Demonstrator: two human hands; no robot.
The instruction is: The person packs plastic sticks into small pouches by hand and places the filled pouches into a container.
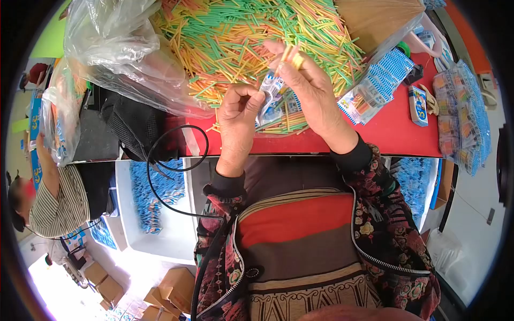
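Observation:
Over the red table, my left hand [239,115] pinches the edge of a small clear packet [272,92] with blue and white print. My right hand [310,88], on the packet's other side, holds a few short pink and yellow sticks [292,56] between thumb and fingers, just above the packet. Beyond both hands spreads a large heap of green, yellow and orange sticks [235,48]. To the right of my right hand lies a row of overlapping blue-edged packets [375,88].
A clear plastic bag [118,48] lies left of the heap, near a black mesh bag [131,120] and a looped cable. Bundled packets [463,115] and a small box [418,106] are at right. A white bin [155,243] stands below; another person [59,200] is at left.

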